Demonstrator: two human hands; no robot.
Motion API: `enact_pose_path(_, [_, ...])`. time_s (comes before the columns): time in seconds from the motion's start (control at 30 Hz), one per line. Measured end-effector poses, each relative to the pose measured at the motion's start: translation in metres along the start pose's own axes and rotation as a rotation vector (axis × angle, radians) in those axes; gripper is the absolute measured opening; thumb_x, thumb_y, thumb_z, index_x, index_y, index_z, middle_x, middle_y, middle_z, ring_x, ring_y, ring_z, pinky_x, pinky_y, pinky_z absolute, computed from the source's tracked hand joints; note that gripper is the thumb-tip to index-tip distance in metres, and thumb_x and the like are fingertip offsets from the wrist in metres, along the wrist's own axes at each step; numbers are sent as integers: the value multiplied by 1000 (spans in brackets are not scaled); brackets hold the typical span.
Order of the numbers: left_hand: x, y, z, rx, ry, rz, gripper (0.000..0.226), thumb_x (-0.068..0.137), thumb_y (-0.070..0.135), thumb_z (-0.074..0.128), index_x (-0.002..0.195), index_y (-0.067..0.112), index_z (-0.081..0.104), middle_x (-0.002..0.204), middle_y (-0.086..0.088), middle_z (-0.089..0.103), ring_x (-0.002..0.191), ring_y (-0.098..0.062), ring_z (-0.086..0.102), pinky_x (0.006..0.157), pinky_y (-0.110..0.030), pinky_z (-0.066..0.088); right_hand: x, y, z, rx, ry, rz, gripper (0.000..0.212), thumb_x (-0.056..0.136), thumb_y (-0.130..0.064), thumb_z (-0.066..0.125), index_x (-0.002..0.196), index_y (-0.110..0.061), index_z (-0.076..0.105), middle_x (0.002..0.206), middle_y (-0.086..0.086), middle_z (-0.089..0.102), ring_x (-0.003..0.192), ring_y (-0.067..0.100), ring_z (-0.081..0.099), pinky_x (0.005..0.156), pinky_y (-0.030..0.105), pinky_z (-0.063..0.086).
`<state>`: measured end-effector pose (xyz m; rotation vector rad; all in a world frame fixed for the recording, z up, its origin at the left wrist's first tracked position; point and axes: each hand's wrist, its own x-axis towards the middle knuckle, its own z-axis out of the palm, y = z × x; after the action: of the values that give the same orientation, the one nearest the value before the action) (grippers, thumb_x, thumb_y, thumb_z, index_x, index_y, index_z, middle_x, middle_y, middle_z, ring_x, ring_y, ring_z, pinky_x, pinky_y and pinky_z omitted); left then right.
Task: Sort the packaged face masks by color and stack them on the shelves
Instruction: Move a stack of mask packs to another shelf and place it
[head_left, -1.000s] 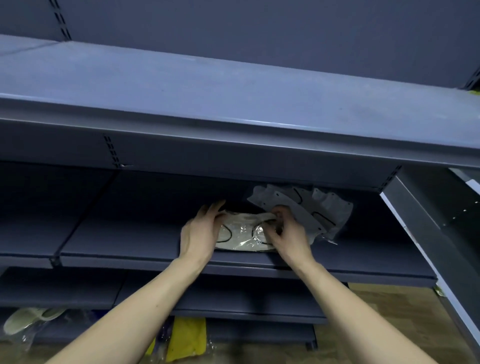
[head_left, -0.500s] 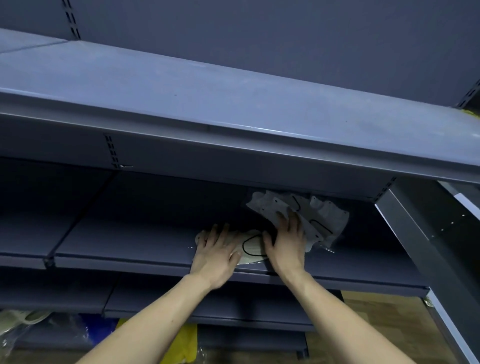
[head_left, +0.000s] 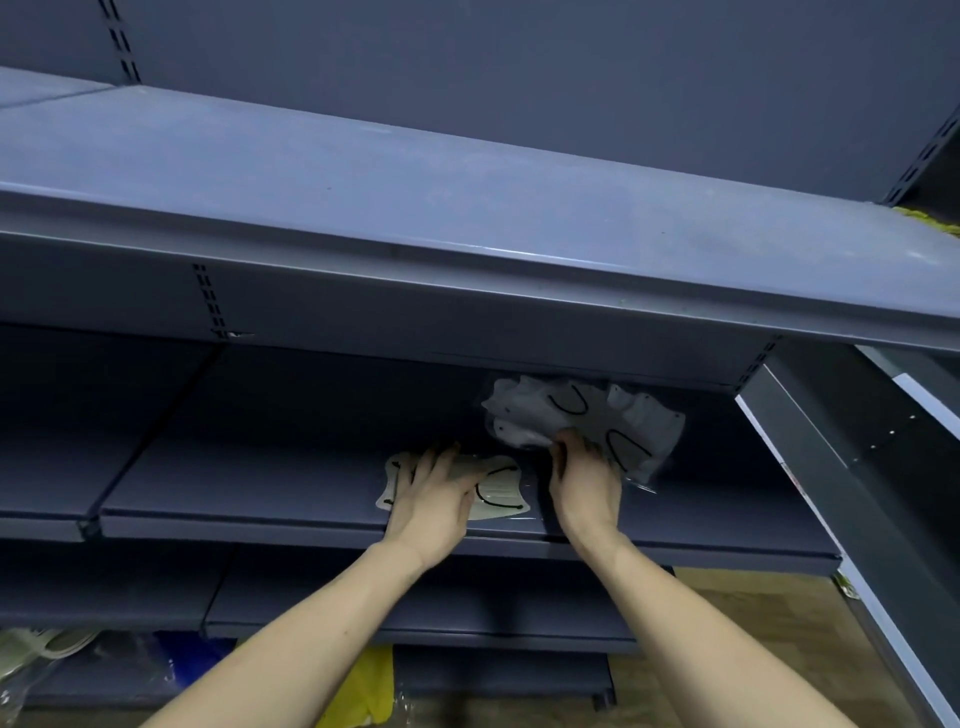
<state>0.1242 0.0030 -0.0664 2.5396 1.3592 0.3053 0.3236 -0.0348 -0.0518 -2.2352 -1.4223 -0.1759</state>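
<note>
At the bottom, below the middle shelf (head_left: 260, 525), yellow packets (head_left: 375, 691) and a pale green packaged mask (head_left: 47, 644) lie low down. On the middle shelf, near its front edge, the left hand (head_left: 434, 499) presses flat, with straight fingers, on a cream packaged mask (head_left: 501, 493). Just right of it, the right hand (head_left: 587, 483) curls its fingers on the near edge of a pile of white packaged masks (head_left: 576, 415), which lies farther back on the same shelf.

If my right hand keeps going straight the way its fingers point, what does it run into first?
The right hand already has its fingertips at the near edge of the pile of white masks, so it would push into that pile first. Behind the pile comes the shelf's back panel; depth there is hard to judge.
</note>
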Motion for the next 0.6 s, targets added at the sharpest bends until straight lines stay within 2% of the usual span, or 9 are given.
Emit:
enact_pose_path(0.1, [-4,1,2,-139,69,26,43,103,28,44,144,40,45,158,-2,29,144,-27,26,117,-37,20,4,-8,-12,63,118,-27,15,101,-16,51,108,-12,64,91,9,68,79,36,63,66,38,47])
enact_pose_path(0.2, [-8,4,-3,-349,271,-45,61,98,34,56,152,21,30,161,-8,18,142,-27,32,111,-37,34,9,-15,-16,56,-79,-143,23,100,-13,48,119,-17,59,103,11,68,89,37,64,67,37,47])
enact_pose_path(0.27, [-7,7,-11,-404,365,-65,80,95,40,61,157,16,17,163,-8,13,145,-18,23,110,-30,25,7,-20,-17,34,-184,-303,25,96,-12,51,119,-20,59,105,10,69,93,35,64,68,35,45])
enact_pose_path(0.33, [-5,8,-19,-427,340,-55,80,96,35,59,158,22,10,160,-7,23,145,-19,25,109,-28,22,3,-25,-15,25,-262,-391,27,94,-11,53,120,-19,59,108,8,69,96,33,63,70,32,41])
enact_pose_path(0.4, [-2,6,-22,-422,317,-35,68,100,21,52,155,35,14,143,-7,47,132,-25,44,104,-30,32,-1,-31,-13,31,-272,-415,28,94,-10,54,120,-18,61,111,7,68,98,31,63,73,32,42])
enact_pose_path(0.47, [-2,1,-23,-459,331,-26,63,101,13,44,150,47,24,135,-3,53,119,-25,56,98,-37,46,-3,-33,-10,24,-179,-422,30,93,-9,55,121,-18,63,114,6,67,104,31,62,84,35,45])
enact_pose_path(0.5, [-3,-1,-24,-485,350,-38,61,101,11,42,146,49,27,135,-1,53,115,-24,60,93,-41,51,-3,-32,-7,17,-70,-443,30,93,-12,55,121,-18,63,117,6,65,109,31,60,94,40,44])
enact_pose_path(0.57, [-4,-2,-27,-546,408,-100,55,103,12,39,143,48,31,136,2,51,110,-25,61,88,-44,53,-6,-30,-3,29,125,-482,33,96,-24,49,126,-18,61,132,7,58,126,31,50,112,52,31])
enact_pose_path(0.6, [-4,-3,-28,-586,438,-137,49,104,17,37,144,45,34,137,3,51,111,-25,61,87,-42,53,-8,-30,-4,41,156,-501,36,99,-30,46,131,-17,58,140,8,52,134,30,43,116,55,25])
